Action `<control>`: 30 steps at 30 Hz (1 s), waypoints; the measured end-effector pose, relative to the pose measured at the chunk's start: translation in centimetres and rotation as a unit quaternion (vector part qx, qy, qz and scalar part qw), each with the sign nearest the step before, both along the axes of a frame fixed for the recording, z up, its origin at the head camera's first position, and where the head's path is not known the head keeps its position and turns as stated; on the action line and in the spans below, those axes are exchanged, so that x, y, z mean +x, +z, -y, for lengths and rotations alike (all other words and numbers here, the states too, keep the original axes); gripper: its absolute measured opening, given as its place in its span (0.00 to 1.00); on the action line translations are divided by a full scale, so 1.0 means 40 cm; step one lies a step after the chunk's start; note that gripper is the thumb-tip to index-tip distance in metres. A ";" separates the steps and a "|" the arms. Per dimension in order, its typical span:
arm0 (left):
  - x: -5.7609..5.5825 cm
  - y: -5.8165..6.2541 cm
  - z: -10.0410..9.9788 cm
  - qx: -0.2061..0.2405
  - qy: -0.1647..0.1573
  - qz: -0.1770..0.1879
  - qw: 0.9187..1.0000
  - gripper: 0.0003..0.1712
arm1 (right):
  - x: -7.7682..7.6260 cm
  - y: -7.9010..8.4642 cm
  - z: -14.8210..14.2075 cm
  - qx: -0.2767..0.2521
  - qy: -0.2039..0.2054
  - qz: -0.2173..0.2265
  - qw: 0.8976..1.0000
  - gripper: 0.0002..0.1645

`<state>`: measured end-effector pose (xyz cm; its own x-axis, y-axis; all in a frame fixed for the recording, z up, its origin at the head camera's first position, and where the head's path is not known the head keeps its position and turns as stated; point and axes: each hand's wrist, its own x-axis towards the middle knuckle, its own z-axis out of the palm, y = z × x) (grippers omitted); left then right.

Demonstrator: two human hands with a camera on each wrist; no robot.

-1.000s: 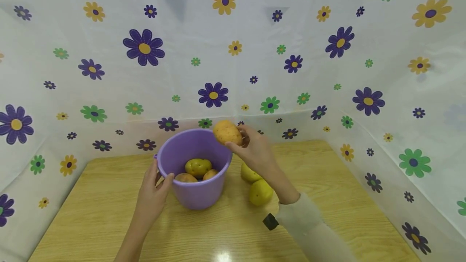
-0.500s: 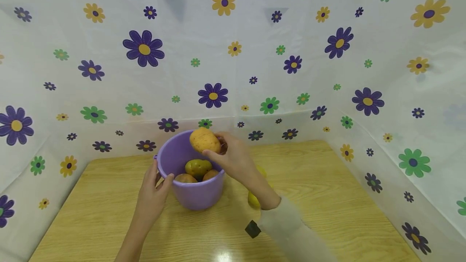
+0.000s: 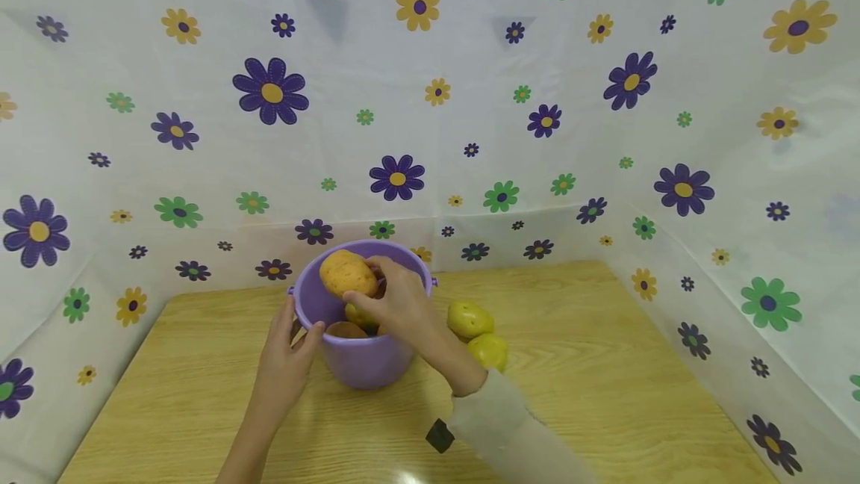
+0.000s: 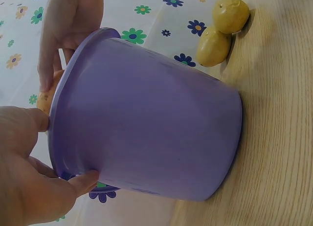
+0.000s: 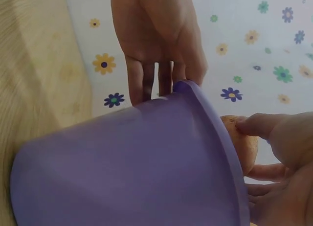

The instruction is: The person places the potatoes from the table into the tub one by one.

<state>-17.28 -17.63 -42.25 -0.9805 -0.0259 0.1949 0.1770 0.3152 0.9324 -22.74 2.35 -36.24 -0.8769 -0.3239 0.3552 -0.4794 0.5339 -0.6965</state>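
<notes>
A purple bucket (image 3: pixel 368 361) stands on the table, with several potatoes inside, partly hidden by my right hand. My left hand (image 3: pixel 285 357) grips the bucket's left rim, thumb at the near side; the left wrist view shows the same hand (image 4: pixel 29 172) with fingers at the rim. My right hand (image 3: pixel 410 308) holds a yellow-brown potato (image 3: pixel 347 273) over the bucket's mouth, pinched between thumb and fingers. In the right wrist view that potato (image 5: pixel 243 145) shows just past the rim, partly hidden by the bucket wall.
Two yellow-green potatoes (image 3: pixel 470 318) lie close together on the wooden table (image 3: pixel 591 364), right of the bucket. A flower-print sheet (image 3: pixel 430 118) rises behind the table and along its sides. A small black block (image 3: pixel 440 436) hangs by the right sleeve.
My right hand has carried the potato leftward and slightly down, from the bucket's right rim to over its opening. The left hand has stayed on the rim.
</notes>
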 end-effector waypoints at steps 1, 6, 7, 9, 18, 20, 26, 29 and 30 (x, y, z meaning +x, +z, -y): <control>0.000 -0.001 0.000 0.000 0.000 0.000 1.000 0.45 | 0.000 -0.003 0.004 -0.001 0.000 0.002 1.000 0.35; -0.002 -0.002 -0.002 0.007 -0.003 -0.006 1.000 0.45 | 0.003 -0.015 0.019 -0.005 0.002 0.012 1.000 0.35; -0.003 -0.002 -0.003 0.010 -0.003 -0.009 1.000 0.44 | 0.003 -0.017 0.020 -0.007 0.004 0.013 1.000 0.34; -0.004 -0.003 -0.004 0.014 -0.004 -0.012 1.000 0.44 | 0.004 -0.021 0.021 -0.011 0.009 0.014 1.000 0.32; -0.006 -0.005 -0.002 0.004 0.004 -0.007 1.000 0.44 | 0.000 -0.027 0.023 -0.013 0.032 -0.011 0.999 0.23; -0.005 -0.004 -0.001 0.004 0.003 -0.004 1.000 0.45 | 0.000 -0.026 0.023 -0.010 0.037 -0.017 0.999 0.23; -0.003 -0.001 -0.001 0.003 0.002 0.003 1.000 0.45 | 0.004 -0.025 0.021 0.002 0.040 -0.021 0.999 0.24; -0.002 -0.001 -0.002 0.004 0.003 0.002 1.000 0.45 | 0.005 -0.024 0.019 0.003 0.040 -0.021 0.999 0.24; -0.003 -0.002 -0.002 0.004 0.004 0.002 1.000 0.45 | 0.005 -0.023 0.018 0.004 0.040 -0.021 0.999 0.24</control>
<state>-17.39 -17.55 -42.32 -0.9808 -0.0355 0.1916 0.1714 0.3096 0.9353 -22.53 1.64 -37.14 -0.8324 -0.3946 0.3891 -0.5497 0.4986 -0.6702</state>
